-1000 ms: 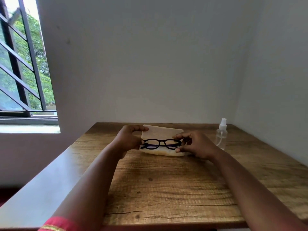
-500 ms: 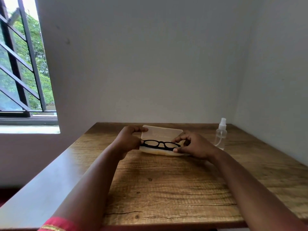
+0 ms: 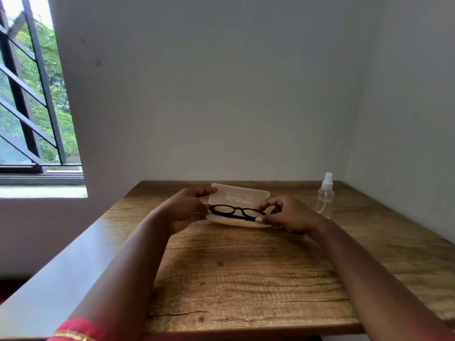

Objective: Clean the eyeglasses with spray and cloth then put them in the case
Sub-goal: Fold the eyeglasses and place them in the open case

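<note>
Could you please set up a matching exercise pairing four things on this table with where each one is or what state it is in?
Things:
1. eyeglasses
2. case
3. spray bottle
4. left hand

Places or states:
A. stands upright on the table near the right wall
B. lies open, lid raised toward the back wall
C. held at both ends, low over the open tray
D. index finger on the lid's upper left corner

Pairs: 1-C, 2-B, 3-A, 4-D
</note>
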`<state>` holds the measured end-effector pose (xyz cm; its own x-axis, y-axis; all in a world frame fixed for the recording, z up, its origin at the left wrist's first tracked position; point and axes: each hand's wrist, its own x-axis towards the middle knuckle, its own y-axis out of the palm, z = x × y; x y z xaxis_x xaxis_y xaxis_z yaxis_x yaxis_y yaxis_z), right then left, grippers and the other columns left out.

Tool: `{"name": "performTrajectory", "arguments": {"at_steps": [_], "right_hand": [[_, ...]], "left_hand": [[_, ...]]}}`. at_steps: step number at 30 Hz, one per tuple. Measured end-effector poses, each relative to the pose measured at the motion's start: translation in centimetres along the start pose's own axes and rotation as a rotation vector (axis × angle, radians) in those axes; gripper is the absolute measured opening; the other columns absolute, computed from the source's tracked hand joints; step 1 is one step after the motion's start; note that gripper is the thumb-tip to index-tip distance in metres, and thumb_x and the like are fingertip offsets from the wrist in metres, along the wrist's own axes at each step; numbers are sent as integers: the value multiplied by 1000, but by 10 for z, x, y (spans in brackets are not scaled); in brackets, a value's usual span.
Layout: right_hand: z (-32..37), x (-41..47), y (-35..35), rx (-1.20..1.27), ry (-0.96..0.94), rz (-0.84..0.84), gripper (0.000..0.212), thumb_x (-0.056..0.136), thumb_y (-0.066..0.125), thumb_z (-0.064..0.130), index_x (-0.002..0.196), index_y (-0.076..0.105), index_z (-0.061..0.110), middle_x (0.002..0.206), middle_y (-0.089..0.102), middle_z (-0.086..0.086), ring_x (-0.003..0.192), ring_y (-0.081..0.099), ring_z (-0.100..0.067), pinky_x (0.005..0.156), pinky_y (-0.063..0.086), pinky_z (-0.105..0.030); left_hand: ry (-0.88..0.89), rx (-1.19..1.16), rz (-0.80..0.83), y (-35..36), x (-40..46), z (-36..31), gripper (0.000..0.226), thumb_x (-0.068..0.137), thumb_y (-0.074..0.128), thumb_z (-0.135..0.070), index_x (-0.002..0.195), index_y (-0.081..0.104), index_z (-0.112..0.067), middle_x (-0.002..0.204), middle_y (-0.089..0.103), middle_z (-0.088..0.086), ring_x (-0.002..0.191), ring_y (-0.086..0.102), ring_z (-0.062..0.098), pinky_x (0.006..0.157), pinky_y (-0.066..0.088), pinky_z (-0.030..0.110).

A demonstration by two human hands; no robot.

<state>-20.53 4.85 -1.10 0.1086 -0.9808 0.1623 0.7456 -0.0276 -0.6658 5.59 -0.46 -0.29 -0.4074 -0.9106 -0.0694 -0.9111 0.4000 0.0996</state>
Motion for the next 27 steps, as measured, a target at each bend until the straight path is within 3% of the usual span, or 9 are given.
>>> {"name": "performTrajectory", "arguments": {"at_steps": [4, 9, 15, 19, 27], "right_hand": [[0, -1, -1, -5, -4, 16, 33, 79, 80, 28, 110, 70, 26, 101, 66, 12, 83, 61, -7, 72, 46, -24], [1, -1, -1, 0, -6, 28, 27, 80, 79, 30, 105, 69, 32, 105, 64, 9, 87, 61, -9, 76, 48, -27], [0, -1, 0, 9, 3, 20, 27, 79, 80, 30, 102, 68, 36, 104, 65, 6, 88, 61, -11, 76, 47, -29], [2, -3, 0, 21, -4, 11, 27, 80, 80, 27, 104, 69, 33, 95, 65, 7, 81, 59, -9, 68, 43, -25], [1, -4, 0, 47, 31, 4, 27, 80, 80, 27, 105, 72, 32, 88, 65, 5, 80, 59, -11, 65, 41, -26]], "left_hand": [[-38, 23, -56, 0, 2, 2, 56, 82, 43, 25, 116, 63, -14, 134, 47, 15, 113, 57, 32, 72, 58, 32], [-61, -40, -45, 2, -1, -2, 49, 88, 40, 19, 125, 58, -8, 131, 49, 17, 113, 57, 32, 77, 57, 36], [-41, 27, -68, 1, -5, 0, 52, 83, 50, 22, 123, 60, -9, 127, 50, 15, 108, 59, 30, 67, 60, 28], [20, 192, -131, 1, -5, 4, 52, 79, 62, 18, 121, 62, -12, 126, 50, 13, 105, 61, 29, 72, 59, 30], [-35, 138, -166, 3, -7, 3, 49, 79, 59, 20, 114, 64, -13, 118, 56, 15, 102, 63, 29, 74, 60, 33]]}}
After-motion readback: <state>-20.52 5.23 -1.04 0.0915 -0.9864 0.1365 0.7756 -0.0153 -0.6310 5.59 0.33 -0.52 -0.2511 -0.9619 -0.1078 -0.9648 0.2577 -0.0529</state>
